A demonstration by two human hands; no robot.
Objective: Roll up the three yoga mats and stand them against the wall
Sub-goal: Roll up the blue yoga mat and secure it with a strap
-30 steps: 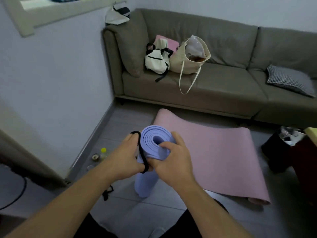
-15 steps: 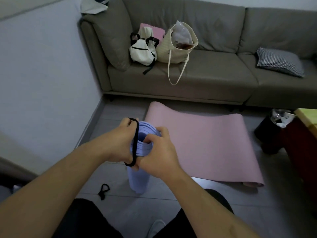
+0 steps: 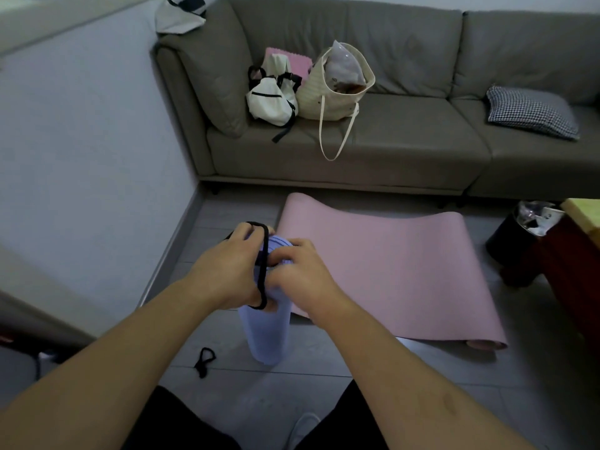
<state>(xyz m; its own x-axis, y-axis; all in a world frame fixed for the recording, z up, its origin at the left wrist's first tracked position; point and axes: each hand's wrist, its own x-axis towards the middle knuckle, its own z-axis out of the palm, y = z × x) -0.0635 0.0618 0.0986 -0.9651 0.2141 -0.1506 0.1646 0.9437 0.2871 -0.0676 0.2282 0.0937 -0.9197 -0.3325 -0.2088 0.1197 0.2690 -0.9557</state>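
A rolled lavender yoga mat [image 3: 266, 336] stands upright on the tiled floor in front of me. My left hand [image 3: 224, 271] holds a black elastic strap [image 3: 263, 264] stretched over the roll's top end. My right hand [image 3: 302, 277] grips the top of the roll from the right. A pink yoga mat [image 3: 389, 274] lies flat and unrolled on the floor to the right, touching the roll's far side. A second black strap [image 3: 204, 362] lies loose on the tiles to the left of the roll. No third mat is in view.
A grey sofa [image 3: 406, 151] with a white backpack [image 3: 272, 95], a cream tote bag [image 3: 334, 89] and a checked cushion [image 3: 532, 112] stands behind. The white wall [image 3: 87, 151] runs along the left. A black bin [image 3: 516, 241] and a dark red table [image 3: 574, 271] sit right.
My hands and the roll stay together while my view tips down and shifts. The strap has been pulled further over the roll's top, and my right hand covers more of the end.
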